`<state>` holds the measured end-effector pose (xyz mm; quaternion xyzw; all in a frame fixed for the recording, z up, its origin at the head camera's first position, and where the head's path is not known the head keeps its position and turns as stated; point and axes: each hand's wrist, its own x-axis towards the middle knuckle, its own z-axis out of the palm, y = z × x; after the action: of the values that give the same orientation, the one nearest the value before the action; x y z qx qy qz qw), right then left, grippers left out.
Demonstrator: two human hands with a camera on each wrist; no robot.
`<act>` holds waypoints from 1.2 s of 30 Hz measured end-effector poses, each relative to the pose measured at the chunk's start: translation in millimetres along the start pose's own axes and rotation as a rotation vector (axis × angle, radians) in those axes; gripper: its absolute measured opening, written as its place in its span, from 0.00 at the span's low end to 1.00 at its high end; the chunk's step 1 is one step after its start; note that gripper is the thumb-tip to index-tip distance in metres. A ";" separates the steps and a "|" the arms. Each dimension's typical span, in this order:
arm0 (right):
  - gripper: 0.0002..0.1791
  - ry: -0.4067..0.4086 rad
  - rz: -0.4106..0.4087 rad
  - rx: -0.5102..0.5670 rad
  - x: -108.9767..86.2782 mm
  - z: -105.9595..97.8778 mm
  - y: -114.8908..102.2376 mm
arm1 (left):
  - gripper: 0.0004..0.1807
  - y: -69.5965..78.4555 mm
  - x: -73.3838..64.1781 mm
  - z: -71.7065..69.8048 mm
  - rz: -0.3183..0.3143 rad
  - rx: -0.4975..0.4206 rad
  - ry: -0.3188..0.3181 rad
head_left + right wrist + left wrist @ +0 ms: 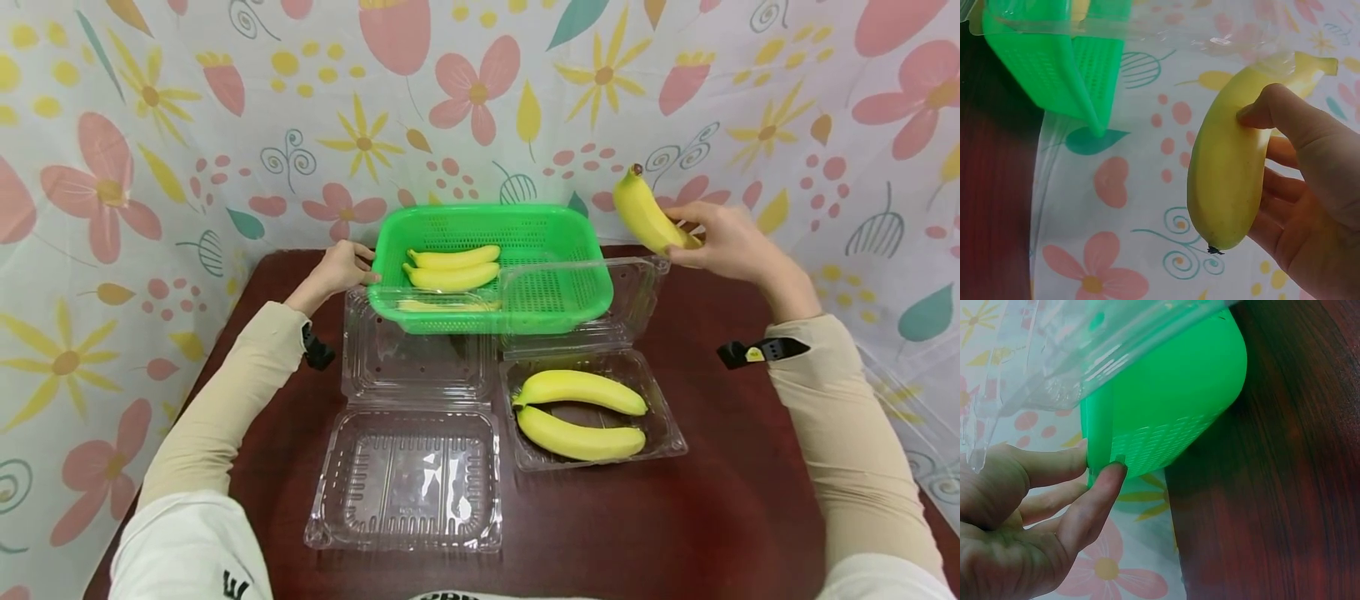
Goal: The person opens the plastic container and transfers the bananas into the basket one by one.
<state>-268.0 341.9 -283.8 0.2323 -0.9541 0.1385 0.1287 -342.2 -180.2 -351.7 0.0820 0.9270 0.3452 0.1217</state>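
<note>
Head view: One rounded-rectangular, perforated green plastic basket (480, 215), on a dark red wood-grain table (727, 500); two curved yellow bananas (453, 277) lie inside, a third strip of yellow shows through clear plastic. One left hand (340, 271), at the basket's left end. One right hand (723, 242), off the basket's right end, holding one plump yellow banana (645, 215) in the air, stem up. Two clear plastic hinged boxes, lids open, on the near side of the basket: left box (420, 500); right box (670, 437), containing a yellow banana pair (581, 433).

Left-wrist view: Fingers pinch the basket's end wall at the rim, thumb outside.

Right-wrist view: Thumb and fingers grip the held banana, well apart from the basket; white floral sheet (1147, 262) behind.
</note>
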 end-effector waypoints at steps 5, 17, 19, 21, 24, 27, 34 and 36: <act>0.25 -0.006 -0.003 -0.005 0.9 7.3 4.2 | 0.28 -0.8 0.9 0.0 0.001 0.022 0.001; 0.29 -0.037 -0.021 -0.069 10.6 30.0 3.1 | 0.28 2.5 1.3 -0.8 -0.005 0.024 0.013; 0.31 -0.044 -0.028 -0.079 11.8 34.4 3.7 | 0.28 2.0 0.9 -0.1 -0.011 0.017 0.011; 0.32 -0.049 -0.039 -0.086 12.8 38.6 3.7 | 0.28 1.1 0.7 0.5 -0.014 0.014 0.009; 0.33 -0.020 -0.061 -0.100 14.0 43.9 3.5 | 0.28 1.0 0.9 0.8 -0.013 0.017 0.008; 0.32 0.044 -0.106 -0.121 15.3 50.1 4.2 | 0.28 1.6 0.9 0.2 -0.008 0.030 0.008; 0.33 0.175 -0.298 -0.151 19.2 66.1 5.9 | 0.28 2.6 0.7 -0.2 0.001 0.053 0.011; 0.31 0.202 -0.361 -0.170 20.9 69.8 5.9 | 0.28 2.6 0.1 0.7 -0.001 0.051 0.011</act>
<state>-301.4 315.9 -343.4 0.3724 -0.8876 0.0548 0.2655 -341.9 -177.8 -350.5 0.0827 0.9362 0.3217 0.1149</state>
